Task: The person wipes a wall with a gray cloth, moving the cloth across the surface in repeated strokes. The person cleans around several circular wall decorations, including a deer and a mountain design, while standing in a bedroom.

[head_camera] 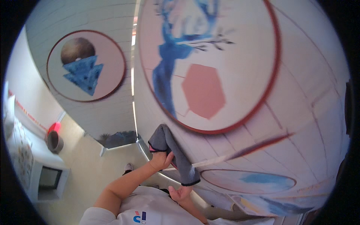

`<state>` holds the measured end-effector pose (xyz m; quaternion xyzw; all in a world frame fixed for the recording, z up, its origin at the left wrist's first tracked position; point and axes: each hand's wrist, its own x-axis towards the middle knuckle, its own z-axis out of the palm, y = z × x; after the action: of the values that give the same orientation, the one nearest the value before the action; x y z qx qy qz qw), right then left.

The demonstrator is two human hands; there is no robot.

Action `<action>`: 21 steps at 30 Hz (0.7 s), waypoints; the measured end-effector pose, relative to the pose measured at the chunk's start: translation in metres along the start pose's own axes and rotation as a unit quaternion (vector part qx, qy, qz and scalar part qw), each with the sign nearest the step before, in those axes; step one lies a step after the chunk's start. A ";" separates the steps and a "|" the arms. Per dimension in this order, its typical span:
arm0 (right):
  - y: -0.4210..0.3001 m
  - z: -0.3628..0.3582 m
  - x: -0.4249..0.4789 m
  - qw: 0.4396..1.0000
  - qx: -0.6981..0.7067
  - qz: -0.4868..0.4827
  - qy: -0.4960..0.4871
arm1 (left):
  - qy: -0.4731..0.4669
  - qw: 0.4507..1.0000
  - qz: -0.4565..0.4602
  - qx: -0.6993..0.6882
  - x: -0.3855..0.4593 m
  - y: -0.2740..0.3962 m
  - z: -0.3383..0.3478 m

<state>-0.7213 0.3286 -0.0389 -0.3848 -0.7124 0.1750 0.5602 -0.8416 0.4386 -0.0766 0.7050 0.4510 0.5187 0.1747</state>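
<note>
A grey cloth (175,152) with black edging and a pink underside hangs folded between my hands. My left hand (162,161) grips its near left part, with the thumb over the cloth and most fingers covered. At its lower right corner, my right hand (181,193) has hold of the edge, fingers partly hidden beneath. The cloth lies against or just in front of a printed folding screen (225,146); contact cannot be told. Above the cloth, the panel shows a large red-rimmed circle with a blue deer-like figure and a pink hexagon (204,91).
Another screen panel (112,115) stands to the left, a bright narrow gap between the two. White feet (103,151) support it on the pale floor (84,160). A grey bin (55,142) and a white bedside cabinet (50,180) stand beside a bed with a floral cover (21,143).
</note>
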 end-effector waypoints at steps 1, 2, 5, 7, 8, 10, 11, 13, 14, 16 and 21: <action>0.002 0.006 0.003 1.000 -0.002 0.002 -0.011 | -0.051 0.998 -0.048 -0.006 -0.001 -0.003 -0.005; -0.003 0.008 0.013 1.000 0.012 -0.005 -0.015 | -0.102 0.990 -0.094 -0.016 0.002 -0.003 -0.010; -0.007 0.028 0.025 0.998 0.038 0.036 0.031 | -0.101 0.992 -0.059 -0.047 0.033 0.012 -0.028; -0.017 0.040 0.058 1.000 0.023 0.002 -0.014 | -0.056 0.994 0.068 -0.057 0.064 0.008 -0.038; -0.018 0.051 0.069 1.000 0.004 -0.022 0.016 | -0.064 0.990 0.090 -0.083 0.082 0.005 -0.047; -0.021 0.072 0.096 0.997 -0.027 -0.049 0.062 | -0.069 0.983 0.138 -0.100 0.114 -0.004 -0.062; -0.019 0.083 0.104 0.996 -0.040 -0.041 0.064 | -0.063 0.981 0.162 -0.090 0.130 -0.010 -0.071; -0.011 0.108 0.128 0.994 -0.065 -0.046 0.079 | -0.052 0.979 0.186 -0.058 0.159 -0.028 -0.089; -0.008 0.122 0.140 0.992 -0.075 -0.052 0.084 | -0.050 0.982 0.177 -0.034 0.169 -0.043 -0.098; -0.002 0.152 0.166 0.993 -0.092 -0.019 0.068 | -0.084 0.988 0.127 0.011 0.189 -0.069 -0.123; 0.026 0.247 0.214 0.990 0.059 0.050 0.115 | -0.104 0.739 0.392 0.538 0.186 -0.180 -0.155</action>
<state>-0.9585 0.5491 0.0088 -0.4039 -0.6115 0.1984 0.6508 -1.0515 0.6524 -0.0362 0.8457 0.3182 0.1360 -0.4062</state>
